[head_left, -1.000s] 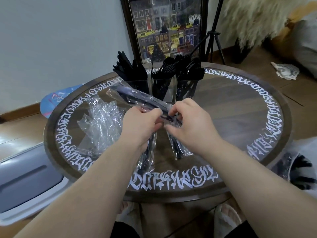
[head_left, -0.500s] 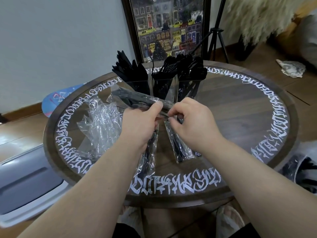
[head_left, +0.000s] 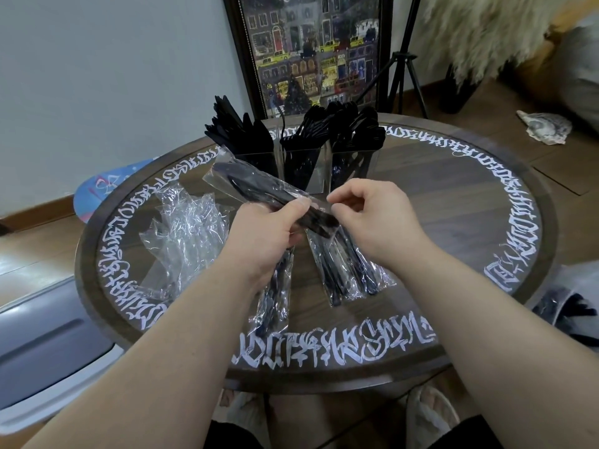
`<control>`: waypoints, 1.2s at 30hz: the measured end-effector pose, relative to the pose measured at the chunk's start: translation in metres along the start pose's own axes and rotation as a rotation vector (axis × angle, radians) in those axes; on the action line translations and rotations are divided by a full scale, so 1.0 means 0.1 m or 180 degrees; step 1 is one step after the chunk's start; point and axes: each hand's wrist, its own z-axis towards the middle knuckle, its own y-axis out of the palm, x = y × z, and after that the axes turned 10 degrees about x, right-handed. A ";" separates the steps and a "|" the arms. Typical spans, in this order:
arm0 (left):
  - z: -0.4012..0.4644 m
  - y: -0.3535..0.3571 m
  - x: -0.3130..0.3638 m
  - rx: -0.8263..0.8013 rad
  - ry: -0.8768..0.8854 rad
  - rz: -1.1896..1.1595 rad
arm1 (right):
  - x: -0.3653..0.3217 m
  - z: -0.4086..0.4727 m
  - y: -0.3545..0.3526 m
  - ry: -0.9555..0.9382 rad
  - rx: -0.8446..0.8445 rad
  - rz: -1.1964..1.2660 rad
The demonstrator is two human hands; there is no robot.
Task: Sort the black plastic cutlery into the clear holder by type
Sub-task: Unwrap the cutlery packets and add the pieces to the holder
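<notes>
Head view: a clear plastic sleeve of black plastic cutlery (head_left: 272, 192) is gripped by the left hand (head_left: 259, 234), the thumb pressed on top near the sleeve's near end and the other fingers curled beneath. The right hand (head_left: 372, 218) is held just beside that end, its thumb and forefinger pinched together; whether the film's edge is caught between them cannot be told. The sleeve is raised above the tabletop, its long axis running from the hands up and leftward, the far end pointing toward the left compartment of the clear three-compartment holder (head_left: 308, 163). That holder stands at the far side of the round dark wooden table with white lettering around its rim (head_left: 486, 222), each compartment filled with upright black cutlery. More wrapped cutlery packs (head_left: 343, 267) lie on the table under and near the hands, lengthwise toward the person. A heap of empty crumpled clear wrappers (head_left: 188, 234) lies to the left. Behind the table a framed street-scene picture (head_left: 311, 50) is leaned against a pale wall, with a black tripod (head_left: 405, 76) beside it on a wooden floor.
</notes>
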 end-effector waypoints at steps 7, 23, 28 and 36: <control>0.02 0.00 -0.02 -0.0095 -0.0063 -0.0024 | -0.03 -0.03 -0.01 -0.0071 -0.0115 0.0087; 0.06 -0.01 0.00 0.0439 0.0214 0.0177 | -0.06 -0.05 -0.02 -0.0337 0.0178 0.0230; 0.00 0.00 0.01 0.0390 0.0914 0.0625 | -0.07 0.00 -0.02 0.0943 0.0067 0.0902; -0.04 0.03 0.00 0.0183 0.1414 0.0903 | -0.15 -0.04 0.02 0.1779 -0.0452 0.1759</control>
